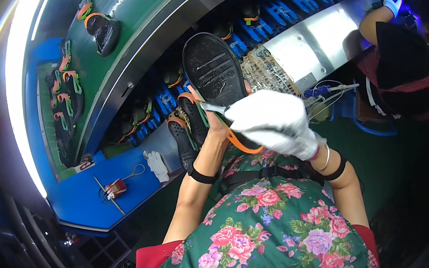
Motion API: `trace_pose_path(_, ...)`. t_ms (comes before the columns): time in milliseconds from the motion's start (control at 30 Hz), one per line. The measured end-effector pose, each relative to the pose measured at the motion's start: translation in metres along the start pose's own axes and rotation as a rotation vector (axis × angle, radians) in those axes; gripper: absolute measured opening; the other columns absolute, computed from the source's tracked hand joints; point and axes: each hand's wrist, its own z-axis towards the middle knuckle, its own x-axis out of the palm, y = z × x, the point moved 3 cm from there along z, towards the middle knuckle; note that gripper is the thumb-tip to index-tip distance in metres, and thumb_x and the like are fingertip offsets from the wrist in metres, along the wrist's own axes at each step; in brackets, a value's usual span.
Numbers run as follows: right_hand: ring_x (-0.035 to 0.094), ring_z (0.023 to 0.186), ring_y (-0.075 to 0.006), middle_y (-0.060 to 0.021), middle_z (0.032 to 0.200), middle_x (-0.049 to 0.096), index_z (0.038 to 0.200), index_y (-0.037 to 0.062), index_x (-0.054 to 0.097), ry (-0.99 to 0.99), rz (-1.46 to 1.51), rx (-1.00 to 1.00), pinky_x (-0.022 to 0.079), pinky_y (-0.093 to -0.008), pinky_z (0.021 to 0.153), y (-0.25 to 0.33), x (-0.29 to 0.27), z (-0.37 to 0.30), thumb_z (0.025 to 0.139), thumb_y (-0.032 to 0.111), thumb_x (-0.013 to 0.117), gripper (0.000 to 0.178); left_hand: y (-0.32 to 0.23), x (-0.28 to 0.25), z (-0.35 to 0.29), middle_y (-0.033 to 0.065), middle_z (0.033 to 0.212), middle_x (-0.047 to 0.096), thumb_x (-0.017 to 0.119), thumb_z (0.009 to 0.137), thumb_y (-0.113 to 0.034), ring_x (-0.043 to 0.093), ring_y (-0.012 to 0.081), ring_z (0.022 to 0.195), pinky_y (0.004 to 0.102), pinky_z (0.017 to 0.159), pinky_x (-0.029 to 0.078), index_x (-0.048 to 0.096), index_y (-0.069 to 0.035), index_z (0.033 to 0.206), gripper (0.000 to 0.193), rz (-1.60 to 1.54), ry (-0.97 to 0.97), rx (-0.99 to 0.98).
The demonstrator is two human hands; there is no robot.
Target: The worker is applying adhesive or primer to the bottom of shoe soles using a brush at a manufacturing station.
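My bare left hand (217, 125) grips a black clog (213, 67) from below, its grooved sole turned up and an orange strap showing at the near end. The thumb lies along the left side, and fingertips show at the right edge. My right hand (272, 120), in a white glove, is closed around a slim tool (213, 106) with a pale, flat tip, too small to name. That tip is over the left edge of the sole, close to my left thumb. The sole looks glossy in patches.
Black clogs (182, 142) with orange straps lie left of my hands. Beyond runs a line of blue racks (280, 13) carrying clogs. A green belt (146, 11) holds more. A blue table (82, 203) bears a white glove (156, 165). A co-worker's gloved hand (392, 5) is far right.
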Motion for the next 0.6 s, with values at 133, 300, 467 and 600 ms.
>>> trace_pose_path(133, 0.073, 0.102, -0.0269, -0.011, 0.113, 0.075, 0.115, 0.0064, 0.076, 0.0, -0.013, 0.075, 0.057, -0.0385, 0.092, -0.001, -0.001, -0.002, 0.081, 0.002, 0.077, 0.034, -0.006, 0.053, 0.0, 0.016, 0.12, 0.065, 0.029, 0.085, -0.093, 0.064, 0.0307, 0.104, 0.049, 0.097, 0.052, 0.053, -0.006, 0.138, 0.104, 0.067, -0.12, 0.031)
trace_pose_path(300, 0.074, 0.097, -0.028, -0.0095, 0.107, 0.077, 0.102, 0.0073, 0.079, 0.076, 0.0, 0.056, 0.058, -0.0399, 0.092, 0.007, 0.002, 0.002, 0.079, 0.003, 0.079, 0.023, -0.011, 0.07, 0.002, 0.0179, 0.103, 0.068, 0.025, 0.077, -0.101, 0.066, 0.0323, 0.088, 0.0483, 0.083, 0.055, 0.059, 0.0, 0.126, 0.117, 0.031, 0.19, -0.095)
trace_pose_path(467, 0.074, 0.099, -0.0294, -0.0103, 0.108, 0.077, 0.105, 0.0071, 0.078, 0.007, -0.04, 0.063, 0.058, -0.0385, 0.09, -0.001, 0.005, -0.006, 0.079, 0.003, 0.078, 0.027, -0.019, 0.064, 0.01, 0.0153, 0.097, 0.067, 0.032, 0.064, -0.106, 0.064, 0.0337, 0.086, 0.0466, 0.082, 0.053, 0.061, -0.004, 0.125, 0.122, 0.029, 0.189, -0.09)
trace_pose_path(600, 0.073, 0.101, -0.029, -0.0107, 0.111, 0.076, 0.11, 0.0079, 0.077, 0.073, -0.092, -0.039, 0.059, -0.0385, 0.088, 0.005, 0.015, -0.016, 0.08, 0.003, 0.077, 0.031, -0.018, 0.069, 0.012, 0.0153, 0.098, 0.067, 0.033, 0.065, -0.106, 0.063, 0.0329, 0.086, 0.0463, 0.082, 0.053, 0.061, -0.004, 0.125, 0.122, 0.049, 0.193, -0.095)
